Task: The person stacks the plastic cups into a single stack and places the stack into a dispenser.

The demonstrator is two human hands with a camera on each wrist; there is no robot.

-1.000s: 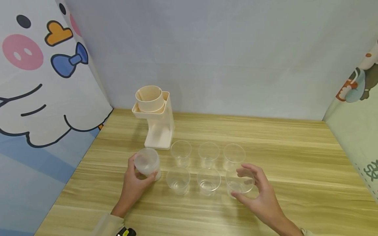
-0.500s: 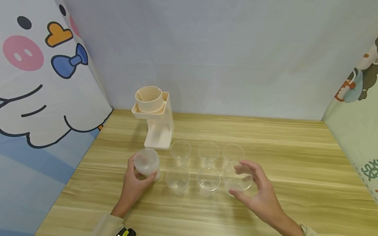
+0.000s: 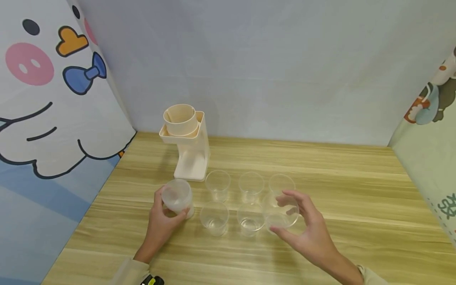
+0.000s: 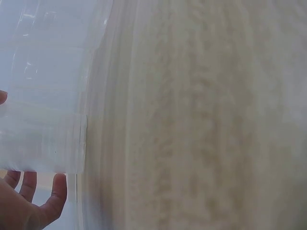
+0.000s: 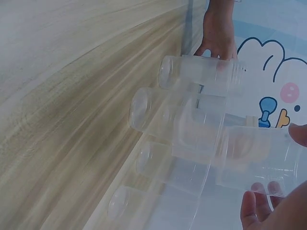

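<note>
At this surface (image 3: 356,178), left hand (image 3: 162,222) grips stacked cups (image 3: 177,196), right hand (image 3: 310,231) a clear cup (image 3: 277,217), probably flimsy, so hug the sides gently.

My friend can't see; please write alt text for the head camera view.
A person's left hand holds a cup stack, the right hand a clear cup; five more cups sit on a wood-grain table, a cream stand behind.

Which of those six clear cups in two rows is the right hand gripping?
The front-row cup at the right end: the right hand curls round it, while the other five cups stand unheld.
</note>
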